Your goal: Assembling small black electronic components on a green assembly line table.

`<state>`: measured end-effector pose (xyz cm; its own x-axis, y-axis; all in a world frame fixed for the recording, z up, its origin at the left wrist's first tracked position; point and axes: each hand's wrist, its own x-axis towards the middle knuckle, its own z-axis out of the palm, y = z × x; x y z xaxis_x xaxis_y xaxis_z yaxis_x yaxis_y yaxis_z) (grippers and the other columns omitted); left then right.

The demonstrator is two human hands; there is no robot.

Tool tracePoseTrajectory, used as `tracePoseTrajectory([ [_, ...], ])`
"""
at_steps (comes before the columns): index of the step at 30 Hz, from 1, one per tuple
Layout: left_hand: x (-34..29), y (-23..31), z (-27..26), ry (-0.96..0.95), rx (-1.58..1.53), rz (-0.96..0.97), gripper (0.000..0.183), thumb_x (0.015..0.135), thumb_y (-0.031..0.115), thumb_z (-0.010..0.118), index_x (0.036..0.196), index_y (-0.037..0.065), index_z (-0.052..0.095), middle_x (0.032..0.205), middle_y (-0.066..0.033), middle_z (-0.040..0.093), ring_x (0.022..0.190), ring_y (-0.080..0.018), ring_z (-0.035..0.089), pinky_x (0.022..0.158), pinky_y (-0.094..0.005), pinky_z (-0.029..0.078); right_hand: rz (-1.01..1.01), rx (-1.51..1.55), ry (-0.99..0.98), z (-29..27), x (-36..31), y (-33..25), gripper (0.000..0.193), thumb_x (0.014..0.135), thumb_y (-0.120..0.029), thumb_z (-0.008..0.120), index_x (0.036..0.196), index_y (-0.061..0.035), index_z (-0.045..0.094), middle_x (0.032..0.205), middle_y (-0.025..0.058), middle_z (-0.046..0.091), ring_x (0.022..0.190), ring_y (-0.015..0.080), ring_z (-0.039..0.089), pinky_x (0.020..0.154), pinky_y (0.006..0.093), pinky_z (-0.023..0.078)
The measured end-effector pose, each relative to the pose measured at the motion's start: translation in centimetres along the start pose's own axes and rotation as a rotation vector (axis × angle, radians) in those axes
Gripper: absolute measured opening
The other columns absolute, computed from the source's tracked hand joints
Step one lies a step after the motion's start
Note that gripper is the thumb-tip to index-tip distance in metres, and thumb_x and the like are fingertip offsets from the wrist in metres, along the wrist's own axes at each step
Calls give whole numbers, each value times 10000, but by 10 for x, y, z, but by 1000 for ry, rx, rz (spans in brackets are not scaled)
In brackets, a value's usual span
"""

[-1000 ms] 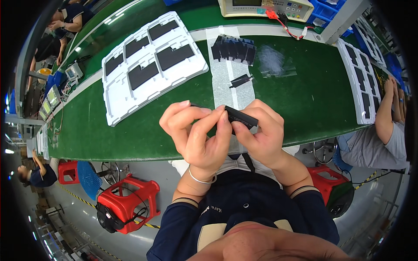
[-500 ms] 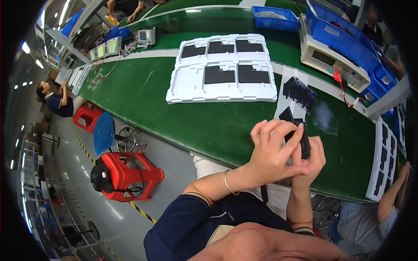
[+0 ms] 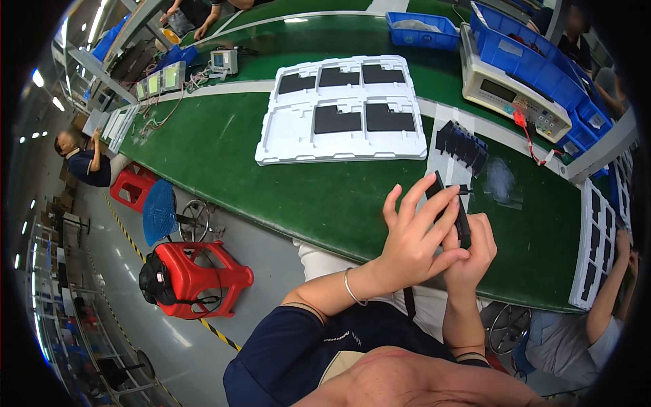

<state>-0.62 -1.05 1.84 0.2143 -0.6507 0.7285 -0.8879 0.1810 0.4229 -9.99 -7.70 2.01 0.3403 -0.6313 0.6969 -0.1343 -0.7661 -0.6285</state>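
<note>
Over the near edge of the green bench, both my hands are on one flat black rectangular piece (image 3: 464,229), tilted up almost on edge. My left hand (image 3: 422,234) has its fingertips on the upper end and face of the piece, where a small dark tab sticks out. Around the lower end, my right hand (image 3: 472,256) grips it from below and from the right. My fingers hide much of the piece. Just beyond, a row of small black parts (image 3: 461,146) lies on a pale strip of the bench.
A white moulded tray (image 3: 285,146) holds several flat black notched pieces (image 3: 338,121). At the back right stand a bench meter (image 3: 502,91) with red leads and blue bins (image 3: 424,34). Another person's hand touches a second tray (image 3: 582,271) at right. A red stool (image 3: 203,278) stands left.
My hands have shifted slightly left with the black piece, which now stands more on edge. The fingers of my left hand have moved along its upper end. The view has shifted a little.
</note>
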Motion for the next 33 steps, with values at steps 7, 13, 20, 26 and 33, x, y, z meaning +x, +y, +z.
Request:
tracePoseTrajectory([
  [7,5,-9,-1,28,-18,21,278,744,155,610,982,13,631,1125,-72,593,1150,-323,456,1002,-544,88,190,137,-65,-1,-7,6,97,752,-14,596,794,39,525,671,93,449,577,193,445,524,284,361],
  [13,-2,-10,5,67,-46,20,271,744,179,621,965,24,639,1106,-67,599,1152,-303,455,1003,-568,95,405,359,-61,0,-20,17,69,803,-1,543,798,56,503,729,43,450,645,106,413,552,231,330],
  [20,-1,-15,1,50,5,64,266,737,224,653,942,55,653,1044,-30,625,1174,-300,445,977,-624,89,536,524,-126,-7,-18,17,83,849,-10,531,895,59,527,817,6,488,726,53,456,631,185,376],
  [26,1,-18,-3,5,-52,85,269,719,218,674,938,63,653,1034,-18,629,1183,-306,442,978,-637,73,528,544,-103,-6,-19,14,86,848,-21,533,884,56,524,814,2,473,729,54,443,632,186,362],
  [33,-1,-25,-9,-30,-66,104,296,680,200,698,948,82,658,1047,-6,628,1188,-305,437,985,-637,59,522,578,-185,-8,-19,17,125,853,-82,548,856,39,516,772,-13,410,700,56,387,612,186,317],
])
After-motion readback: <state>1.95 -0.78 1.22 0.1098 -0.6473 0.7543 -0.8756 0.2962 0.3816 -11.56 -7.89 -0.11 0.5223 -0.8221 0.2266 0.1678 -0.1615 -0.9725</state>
